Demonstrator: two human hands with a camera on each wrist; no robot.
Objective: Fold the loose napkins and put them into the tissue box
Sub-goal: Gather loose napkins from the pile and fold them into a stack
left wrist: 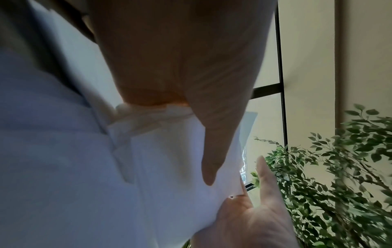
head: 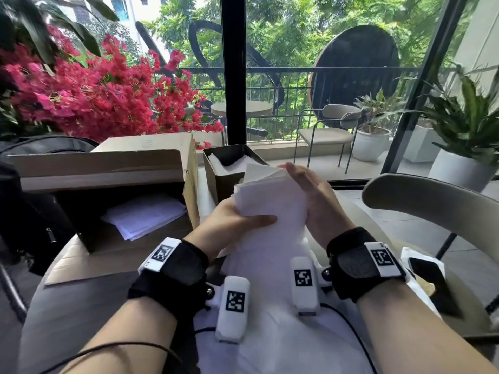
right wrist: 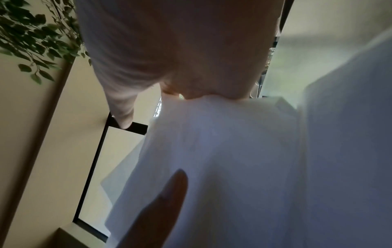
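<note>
Now, from the head view, my left hand (head: 232, 220) grips the napkins (head: 270, 201) in front of the tissue box (head: 216, 174); my right hand (head: 318, 198) lies flat against them. From both wrists, white paper under my fingers.

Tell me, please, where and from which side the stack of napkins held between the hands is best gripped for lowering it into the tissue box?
Probably the near end of the napkin stack, where the left hand already pinches it, thumb on top. The right hand lies flat along its right edge. That leaves the far end free, pointing toward the open tissue box beyond it.
</note>
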